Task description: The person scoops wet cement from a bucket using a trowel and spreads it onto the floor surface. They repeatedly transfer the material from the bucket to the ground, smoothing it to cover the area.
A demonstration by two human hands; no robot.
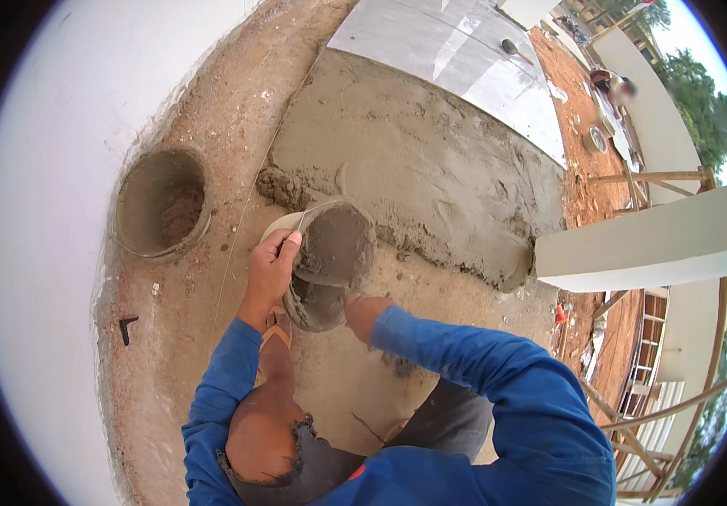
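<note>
A bucket point(281, 224) of wet grey mortar point(338, 240) stands tilted in front of me, beside my sandalled foot. My left hand point(272, 268) is closed on its left rim, with the thin wire handle at the thumb. At the right side of the bucket's mouth, my right hand point(365, 316) is closed round what looks like the handle of a trowel. The trowel's blade is down among the mortar, coated and mostly hidden. Just beyond the bucket lies a spread bed of wet mortar point(414, 143) with a rough, lumpy near edge.
An almost emptied bucket point(161, 207) stands left by the white wall point(51, 211). Laid grey tiles point(439, 42) carry a mallet point(511, 48) beyond the mortar bed. A string runs along the left. A pale beam point(642, 244) juts in from the right; another person point(612, 83) is far right.
</note>
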